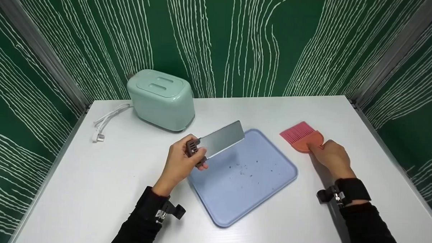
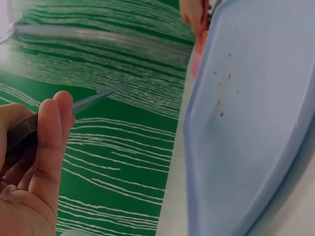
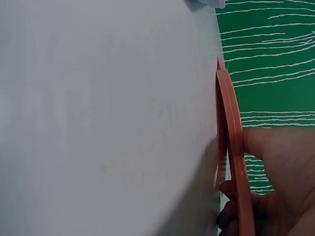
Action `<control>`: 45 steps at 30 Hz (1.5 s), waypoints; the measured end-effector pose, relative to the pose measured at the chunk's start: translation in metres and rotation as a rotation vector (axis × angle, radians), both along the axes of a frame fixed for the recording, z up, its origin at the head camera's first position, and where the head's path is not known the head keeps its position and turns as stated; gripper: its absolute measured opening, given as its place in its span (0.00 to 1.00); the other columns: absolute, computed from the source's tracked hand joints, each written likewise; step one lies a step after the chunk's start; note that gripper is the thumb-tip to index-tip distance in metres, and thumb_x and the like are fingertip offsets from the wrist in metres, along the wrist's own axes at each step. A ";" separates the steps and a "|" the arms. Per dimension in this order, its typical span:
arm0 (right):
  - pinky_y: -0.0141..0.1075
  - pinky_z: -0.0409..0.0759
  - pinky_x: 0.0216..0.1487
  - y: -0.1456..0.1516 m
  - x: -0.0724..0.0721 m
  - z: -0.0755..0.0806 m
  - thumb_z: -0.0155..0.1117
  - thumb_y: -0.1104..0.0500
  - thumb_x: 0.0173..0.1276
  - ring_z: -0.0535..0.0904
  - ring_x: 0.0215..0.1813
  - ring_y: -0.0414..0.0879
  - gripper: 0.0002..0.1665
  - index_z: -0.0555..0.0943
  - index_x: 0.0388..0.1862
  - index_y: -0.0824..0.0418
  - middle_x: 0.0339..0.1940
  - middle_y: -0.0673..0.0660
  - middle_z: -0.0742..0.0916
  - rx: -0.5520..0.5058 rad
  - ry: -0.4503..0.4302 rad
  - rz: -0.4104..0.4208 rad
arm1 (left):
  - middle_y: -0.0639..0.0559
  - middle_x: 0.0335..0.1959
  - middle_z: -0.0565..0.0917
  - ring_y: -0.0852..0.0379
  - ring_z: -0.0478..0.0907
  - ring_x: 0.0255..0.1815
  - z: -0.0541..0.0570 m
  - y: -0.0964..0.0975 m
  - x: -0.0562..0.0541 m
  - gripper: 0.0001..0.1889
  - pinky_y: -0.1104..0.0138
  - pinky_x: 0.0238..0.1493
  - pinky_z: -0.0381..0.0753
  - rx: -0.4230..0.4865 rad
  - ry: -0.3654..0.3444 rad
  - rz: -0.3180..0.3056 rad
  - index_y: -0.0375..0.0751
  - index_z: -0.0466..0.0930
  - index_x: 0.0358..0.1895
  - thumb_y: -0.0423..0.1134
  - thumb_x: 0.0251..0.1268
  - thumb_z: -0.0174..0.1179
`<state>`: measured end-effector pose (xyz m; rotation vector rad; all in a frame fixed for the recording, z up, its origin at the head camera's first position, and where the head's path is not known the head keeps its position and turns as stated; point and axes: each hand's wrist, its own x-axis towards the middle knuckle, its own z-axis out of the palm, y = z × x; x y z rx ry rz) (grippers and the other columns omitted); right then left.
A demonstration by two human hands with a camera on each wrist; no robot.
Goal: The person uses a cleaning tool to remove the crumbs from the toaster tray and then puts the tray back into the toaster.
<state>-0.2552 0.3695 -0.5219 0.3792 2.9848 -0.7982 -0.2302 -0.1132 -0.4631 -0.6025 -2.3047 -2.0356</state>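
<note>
My left hand [image 1: 180, 160] grips the dark, slotted handle of a flat tool with a rectangular grey blade [image 1: 222, 139], thumb on its near face. This blade is held up over the upper left edge of a light blue tray [image 1: 231, 201]. Seen from the left wrist, the blade [image 2: 96, 98] is thin and nearly edge-on. Dark crumbs [image 1: 250, 175] are scattered on the tray. To its right, my right hand [image 1: 331, 158] pinches the orange handle of a small brush [image 1: 307, 141] with pink bristles. In the right wrist view the brush [image 3: 234, 132] appears edge-on, close over the white table.
A mint-green toaster [image 1: 162, 101] stands at the back left of the white table [image 1: 102, 189]. Its white cord and plug [image 1: 98, 136] lie beside it on the left. Green walls [image 1: 240, 46] with white wavy lines enclose the back and sides.
</note>
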 end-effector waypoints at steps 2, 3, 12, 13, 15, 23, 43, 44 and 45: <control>0.38 0.71 0.31 0.000 0.000 0.000 0.56 0.34 0.80 0.79 0.36 0.57 0.38 0.75 0.43 0.74 0.36 0.68 0.83 0.003 0.000 0.008 | 0.38 0.26 0.88 0.53 0.89 0.21 0.000 0.001 0.000 0.04 0.60 0.25 0.90 0.014 -0.016 0.004 0.34 0.77 0.41 0.29 0.73 0.62; 0.38 0.71 0.31 0.000 0.000 0.000 0.57 0.35 0.80 0.79 0.36 0.56 0.38 0.75 0.43 0.73 0.36 0.67 0.83 0.004 0.001 0.012 | 0.39 0.26 0.88 0.53 0.89 0.20 -0.001 0.002 0.000 0.04 0.60 0.25 0.90 0.023 -0.026 0.006 0.34 0.77 0.41 0.29 0.72 0.62; 0.38 0.71 0.32 -0.001 -0.001 0.001 0.59 0.37 0.79 0.78 0.36 0.57 0.35 0.74 0.40 0.72 0.34 0.66 0.81 0.001 -0.003 0.017 | 0.41 0.28 0.86 0.53 0.89 0.21 -0.002 0.005 -0.001 0.05 0.62 0.26 0.90 0.103 -0.094 0.012 0.33 0.75 0.43 0.28 0.73 0.62; 0.38 0.71 0.32 -0.001 -0.001 0.001 0.59 0.37 0.79 0.78 0.36 0.57 0.35 0.73 0.40 0.71 0.34 0.65 0.81 -0.006 -0.007 0.012 | 0.42 0.28 0.86 0.53 0.89 0.21 -0.002 0.006 -0.001 0.05 0.63 0.26 0.90 0.110 -0.098 0.015 0.33 0.75 0.43 0.28 0.73 0.62; 0.38 0.71 0.32 0.000 -0.002 0.001 0.59 0.37 0.79 0.77 0.37 0.57 0.34 0.72 0.40 0.71 0.34 0.65 0.80 -0.019 -0.014 0.000 | 0.43 0.27 0.86 0.53 0.89 0.21 -0.002 0.006 -0.001 0.06 0.64 0.26 0.90 0.120 -0.107 0.022 0.33 0.74 0.43 0.28 0.73 0.63; 0.37 0.72 0.31 -0.004 -0.001 0.002 0.61 0.40 0.78 0.78 0.38 0.58 0.32 0.72 0.42 0.71 0.34 0.65 0.80 -0.029 0.031 -0.016 | 0.44 0.27 0.87 0.54 0.89 0.21 -0.004 0.009 -0.003 0.06 0.64 0.27 0.90 0.143 -0.115 0.040 0.34 0.73 0.42 0.29 0.73 0.63; 0.38 0.72 0.37 -0.083 0.007 0.040 0.63 0.39 0.80 0.74 0.37 0.51 0.28 0.74 0.40 0.65 0.32 0.57 0.78 -0.164 0.135 0.120 | 0.44 0.27 0.87 0.53 0.91 0.24 -0.006 0.028 -0.008 0.07 0.63 0.30 0.91 0.227 -0.178 0.103 0.35 0.73 0.41 0.30 0.77 0.63; 0.38 0.72 0.38 -0.088 0.008 0.042 0.62 0.38 0.80 0.74 0.38 0.51 0.29 0.75 0.41 0.64 0.32 0.57 0.78 -0.172 0.125 0.129 | 0.44 0.27 0.88 0.53 0.91 0.24 -0.007 0.030 -0.009 0.07 0.63 0.30 0.91 0.232 -0.178 0.105 0.34 0.73 0.41 0.30 0.77 0.63; 0.38 0.73 0.38 -0.092 0.009 0.044 0.61 0.37 0.80 0.74 0.38 0.50 0.30 0.75 0.43 0.65 0.33 0.56 0.78 -0.183 0.116 0.139 | 0.44 0.28 0.88 0.54 0.91 0.24 -0.007 0.031 -0.009 0.07 0.63 0.31 0.92 0.238 -0.177 0.106 0.34 0.73 0.41 0.30 0.77 0.63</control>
